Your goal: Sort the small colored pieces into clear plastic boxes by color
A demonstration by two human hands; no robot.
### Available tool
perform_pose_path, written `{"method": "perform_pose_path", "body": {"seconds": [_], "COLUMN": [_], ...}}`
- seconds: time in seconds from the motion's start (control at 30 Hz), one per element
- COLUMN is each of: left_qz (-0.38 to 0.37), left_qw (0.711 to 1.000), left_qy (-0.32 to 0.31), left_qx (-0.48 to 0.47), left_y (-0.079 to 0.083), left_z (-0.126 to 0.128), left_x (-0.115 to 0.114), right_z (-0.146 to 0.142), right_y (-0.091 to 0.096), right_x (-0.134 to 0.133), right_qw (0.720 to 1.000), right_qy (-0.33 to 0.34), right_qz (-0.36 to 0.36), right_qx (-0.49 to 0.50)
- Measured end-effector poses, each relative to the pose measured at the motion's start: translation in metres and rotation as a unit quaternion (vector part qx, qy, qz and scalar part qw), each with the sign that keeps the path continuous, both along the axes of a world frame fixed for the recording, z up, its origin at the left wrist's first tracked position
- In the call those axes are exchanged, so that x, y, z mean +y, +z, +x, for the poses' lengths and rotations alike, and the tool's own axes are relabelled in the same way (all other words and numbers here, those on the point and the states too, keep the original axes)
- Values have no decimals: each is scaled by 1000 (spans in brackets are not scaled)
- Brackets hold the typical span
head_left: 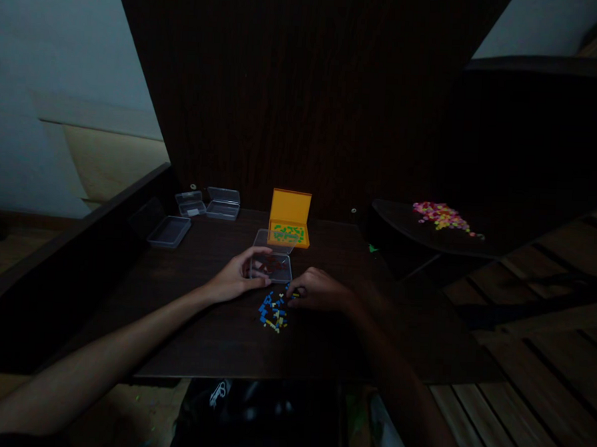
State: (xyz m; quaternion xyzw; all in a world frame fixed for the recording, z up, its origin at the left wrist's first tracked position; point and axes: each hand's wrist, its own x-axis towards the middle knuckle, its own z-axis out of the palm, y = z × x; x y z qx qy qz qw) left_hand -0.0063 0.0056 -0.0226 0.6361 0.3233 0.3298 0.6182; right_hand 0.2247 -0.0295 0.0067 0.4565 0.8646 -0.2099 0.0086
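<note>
Out on the left, a plastic case (169, 231) sits on the desk (197, 345). Moving in, the left hand (243, 274) has its fingers loosely curved around the left side of the open clear box (282, 268), seemingly steadying it. Just nearer lie the blue and yellow pieces (272, 313), and here's the right hand (317, 291), fingers bent at their edge, grip hidden! Looks like the picking step; the next move calls for a fine pinch and a steady box.
</note>
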Motion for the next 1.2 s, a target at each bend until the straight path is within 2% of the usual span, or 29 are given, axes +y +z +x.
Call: {"method": "perform_pose_path", "body": {"seconds": [0.23, 0.5, 0.7, 0.9, 1.2], "left_qz": [3, -2, -4, -11, 3], "left_qw": [1000, 1000, 1000, 1000, 1000], "left_qy": [-5, 3, -1, -1, 2], "left_qx": [-5, -13, -4, -7, -8], "left_y": [-2, 0, 1, 2, 1], "left_z": [0, 0, 0, 0, 0], "left_x": [2, 1, 0, 0, 0], "right_z": [-1, -4, -3, 0, -2], "right_y": [-2, 0, 1, 6, -3], "right_x": [2, -2, -2, -1, -2], "right_qw": [1000, 1000, 1000, 999, 1000], "right_qy": [12, -4, 9, 32, 11], "right_qz": [-9, -15, 5, -11, 19], "right_qx": [6, -5, -3, 5, -3]}}
